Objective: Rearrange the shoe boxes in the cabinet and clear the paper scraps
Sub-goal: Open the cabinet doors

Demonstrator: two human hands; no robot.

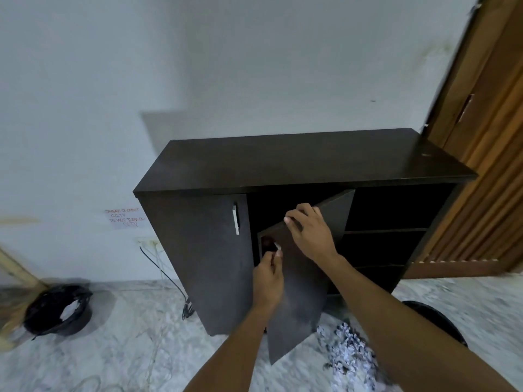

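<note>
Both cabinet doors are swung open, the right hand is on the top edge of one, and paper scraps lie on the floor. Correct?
Not quite. In the head view only the right door is open, held by the right hand; the left door is closed. Paper scraps are on the floor.

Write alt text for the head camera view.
A person's right hand grips the top edge of a dark cabinet's half-open right door while the left hand pinches its handle. Paper scraps lie on the marble floor beside it.
</note>
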